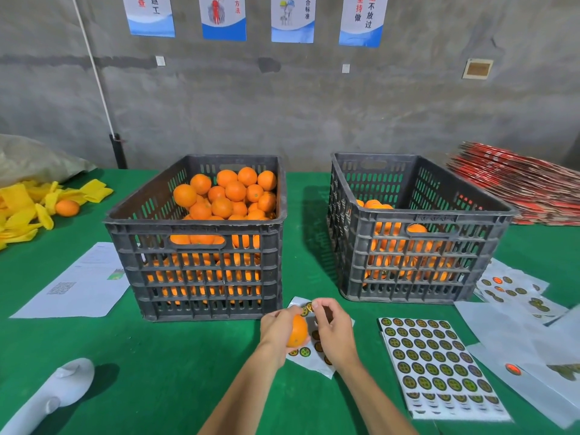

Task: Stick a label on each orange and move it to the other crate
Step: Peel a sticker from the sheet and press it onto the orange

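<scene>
My left hand (277, 324) grips an orange (297, 331) just in front of the left crate (194, 265), which is heaped with oranges (229, 193). My right hand (332, 328) pinches a round label (309, 307) by the fingertips, right above the held orange. Under both hands lies a partly used label sheet (314, 356). The right crate (414, 265) holds a lower layer of oranges (373, 204). A full sheet of round labels (439, 368) lies to the right of my hands.
Used backing sheets (518, 293) lie at the right. A printed paper (78, 284) lies left of the left crate. Yellow foam nets (28, 208) and a loose orange (67, 207) sit far left. A white object (53, 394) lies bottom left. Stacked red cartons (518, 186) stand back right.
</scene>
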Demonstrator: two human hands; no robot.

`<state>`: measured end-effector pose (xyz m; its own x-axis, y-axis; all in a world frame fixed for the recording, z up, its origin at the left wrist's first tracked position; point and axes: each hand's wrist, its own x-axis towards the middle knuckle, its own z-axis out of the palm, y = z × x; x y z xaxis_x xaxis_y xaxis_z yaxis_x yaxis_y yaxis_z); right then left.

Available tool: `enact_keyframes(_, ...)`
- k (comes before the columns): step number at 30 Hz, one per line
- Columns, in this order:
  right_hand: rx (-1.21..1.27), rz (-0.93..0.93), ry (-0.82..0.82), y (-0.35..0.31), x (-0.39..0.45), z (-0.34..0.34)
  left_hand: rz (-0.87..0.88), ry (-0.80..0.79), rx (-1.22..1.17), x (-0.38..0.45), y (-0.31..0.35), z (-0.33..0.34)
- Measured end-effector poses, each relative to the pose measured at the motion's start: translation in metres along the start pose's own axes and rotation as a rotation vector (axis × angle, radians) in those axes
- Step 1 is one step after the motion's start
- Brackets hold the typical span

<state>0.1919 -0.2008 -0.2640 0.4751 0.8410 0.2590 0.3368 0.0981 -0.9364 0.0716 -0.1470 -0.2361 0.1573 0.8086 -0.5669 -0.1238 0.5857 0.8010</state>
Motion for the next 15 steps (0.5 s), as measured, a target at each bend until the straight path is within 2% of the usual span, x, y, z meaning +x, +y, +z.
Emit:
enact_keyframes(5, 0.099, 0.155, -0.026, 0.000, 0.000, -0.002, 0.082, 0.011, 0.058, 0.002, -0.006, -0.001)
enact_keyframes(11, 0.185, 0.290, -0.074, -0.006, 0.010, -0.008, 0.356, 0.000, 0.153, -0.006, -0.018, -0.003)
enact_keyframes(15, 0.193, 0.346, -0.143, -0.013, 0.014, -0.016, 0.469, -0.004, 0.172, -0.011, -0.025, 0.000)
